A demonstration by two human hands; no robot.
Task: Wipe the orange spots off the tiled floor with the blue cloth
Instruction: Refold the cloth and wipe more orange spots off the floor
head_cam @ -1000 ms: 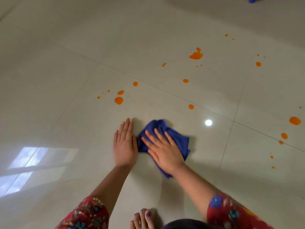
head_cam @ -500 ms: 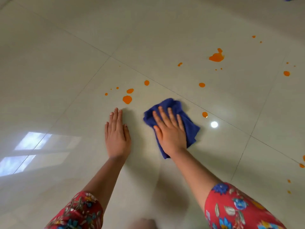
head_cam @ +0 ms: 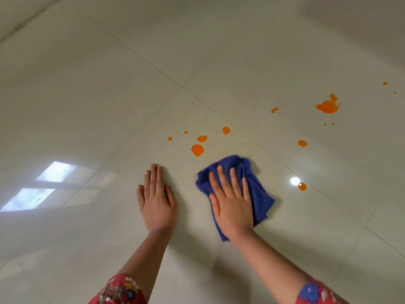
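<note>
You are pressing your right hand point(head_cam: 232, 207) flat on the blue cloth point(head_cam: 256, 189), fingers spread, grip released rather than clenched around it. The cloth is lying crumpled on the tiled floor point(head_cam: 87, 106), sticking out beyond your fingertips and to the right of your palm. Your left hand point(head_cam: 157, 202) is resting flat and empty on the floor just beside it, grip released.

The nearest orange spots point(head_cam: 197, 150) are sitting just past the cloth's far left corner, apart from it, with smaller drops around them. One drop point(head_cam: 302, 186) is lying to the right on a grout line point(head_cam: 274, 156), beside a bright lamp reflection point(head_cam: 295, 181). A large orange splash point(head_cam: 327, 106) is sitting well apart at far right. A window reflection point(head_cam: 41, 185) is showing at left. Floral red sleeves point(head_cam: 122, 290) are covering both forearms.
</note>
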